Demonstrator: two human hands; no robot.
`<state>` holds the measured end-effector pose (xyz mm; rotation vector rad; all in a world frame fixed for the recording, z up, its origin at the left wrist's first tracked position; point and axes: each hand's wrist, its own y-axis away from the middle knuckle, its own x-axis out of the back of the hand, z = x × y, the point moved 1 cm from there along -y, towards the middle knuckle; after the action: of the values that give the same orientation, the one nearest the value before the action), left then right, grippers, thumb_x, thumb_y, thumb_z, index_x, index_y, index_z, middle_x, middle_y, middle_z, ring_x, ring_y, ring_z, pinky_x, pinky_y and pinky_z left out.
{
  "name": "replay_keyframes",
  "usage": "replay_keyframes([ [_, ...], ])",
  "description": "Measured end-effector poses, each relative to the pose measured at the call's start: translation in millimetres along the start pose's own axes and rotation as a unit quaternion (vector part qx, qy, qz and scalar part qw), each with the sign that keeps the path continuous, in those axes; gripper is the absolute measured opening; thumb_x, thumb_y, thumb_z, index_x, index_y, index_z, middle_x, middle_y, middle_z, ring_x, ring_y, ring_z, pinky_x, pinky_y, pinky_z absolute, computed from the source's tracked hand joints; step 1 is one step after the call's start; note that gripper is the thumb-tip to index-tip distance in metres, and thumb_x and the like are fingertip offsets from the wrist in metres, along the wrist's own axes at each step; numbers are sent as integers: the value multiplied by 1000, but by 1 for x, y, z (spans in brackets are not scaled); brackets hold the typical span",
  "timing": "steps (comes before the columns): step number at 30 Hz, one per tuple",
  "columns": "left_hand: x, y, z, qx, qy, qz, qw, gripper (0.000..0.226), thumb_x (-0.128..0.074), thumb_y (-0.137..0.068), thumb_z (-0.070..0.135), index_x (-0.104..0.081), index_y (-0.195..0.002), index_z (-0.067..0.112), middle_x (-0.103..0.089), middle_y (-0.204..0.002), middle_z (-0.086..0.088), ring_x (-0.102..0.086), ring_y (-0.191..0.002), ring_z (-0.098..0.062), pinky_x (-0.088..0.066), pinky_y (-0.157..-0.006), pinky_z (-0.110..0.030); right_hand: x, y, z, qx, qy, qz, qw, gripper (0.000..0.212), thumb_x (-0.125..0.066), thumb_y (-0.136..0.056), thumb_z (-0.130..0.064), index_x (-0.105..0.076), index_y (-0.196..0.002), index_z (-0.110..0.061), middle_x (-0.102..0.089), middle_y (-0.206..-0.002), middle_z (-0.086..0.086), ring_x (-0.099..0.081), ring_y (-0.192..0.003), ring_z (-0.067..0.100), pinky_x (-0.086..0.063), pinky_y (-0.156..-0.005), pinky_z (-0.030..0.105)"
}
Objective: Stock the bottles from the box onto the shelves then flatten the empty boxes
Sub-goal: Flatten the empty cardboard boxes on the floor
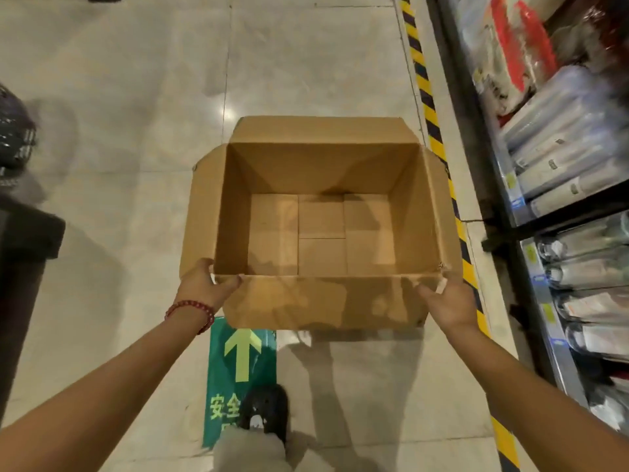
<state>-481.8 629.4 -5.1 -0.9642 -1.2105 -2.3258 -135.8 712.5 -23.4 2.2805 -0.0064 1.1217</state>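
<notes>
An open brown cardboard box (320,185) is held above the tiled floor, its four top flaps spread outward and nothing inside it. My left hand (204,284) grips the box's near-left corner, thumb over the rim. My right hand (449,301) holds the near-right corner, fingers curled round the edge. Bottles (592,264) lie on their sides on the lower shelf at the right.
Shelving (510,212) runs along the right, fronted by yellow-black hazard tape (427,97) on the floor. A green arrow sticker (241,359) lies below the box, my shoe (267,407) on it. Dark objects (20,233) stand at the left edge.
</notes>
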Motion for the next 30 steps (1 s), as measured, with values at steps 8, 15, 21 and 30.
replay_keyframes([
  [8, -65, -74, -19, 47, 17, 83, 995, 57, -56, -91, 34, -28, -133, 9, -48, -130, -22, -55, -106, -44, -49, -87, -50, -47, -69, 17, -6, -32, 70, 997, 67, -58, -90, -39, -32, -133, 5, -53, -127, 25, -52, -115, 43, -44, -90, 44],
  [15, -74, -108, -20, -50, 43, 155, 986, 52, -54, -91, 10, -29, -136, 6, -48, -132, -24, -52, -113, -43, -46, -94, -50, -66, -95, 15, 48, -72, 140, 986, 35, -56, -89, -18, -42, -117, -1, -58, -112, 19, -54, -89, 36, -40, -72, 36],
  [21, -63, -129, 8, -132, 108, 212, 962, 51, -52, -90, 6, -34, -137, 3, -46, -135, -21, -49, -118, -40, -42, -98, -47, -78, -125, -20, 107, -167, 181, 963, 46, -53, -88, -19, -41, -131, -7, -58, -118, 12, -55, -103, 32, -43, -80, 37],
  [30, -77, -100, -38, -128, 93, 190, 969, 54, -57, -88, 16, -30, -136, 16, -41, -134, -17, -49, -115, -39, -45, -97, -54, -81, -101, 24, 146, -88, 143, 975, 50, -52, -95, -28, -33, -133, -3, -57, -106, 14, -56, -96, 36, -40, -73, 33],
])
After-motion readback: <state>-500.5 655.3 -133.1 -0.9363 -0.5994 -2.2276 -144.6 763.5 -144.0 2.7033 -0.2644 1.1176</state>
